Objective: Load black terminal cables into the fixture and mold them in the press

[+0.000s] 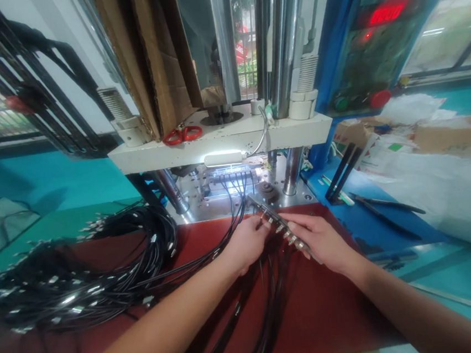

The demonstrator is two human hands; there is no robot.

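Observation:
My right hand (pixel 320 240) is closed around a narrow metal bar (pixel 280 222) that slants across the front of the press. Several small metal cable connectors sit in a row along the bar, and their black cables (pixel 274 295) hang down over the red work surface. My left hand (pixel 248 244) pinches a cable connector at the bar's left side; the fingertips partly hide it. Just beyond both hands, a lit mold (pixel 236 183) on the press's metal bed holds another row of black cables, which run down toward my left forearm.
A large coil of black cables (pixel 80 291) lies left on the red surface (pixel 327 312). Red-handled scissors (pixel 182 135) rest on the white press plate (pixel 223 139), above a lamp (pixel 224 158). Right are black pliers (pixel 384 209), plastic bags (pixel 436 179) and a control panel (pixel 376 41).

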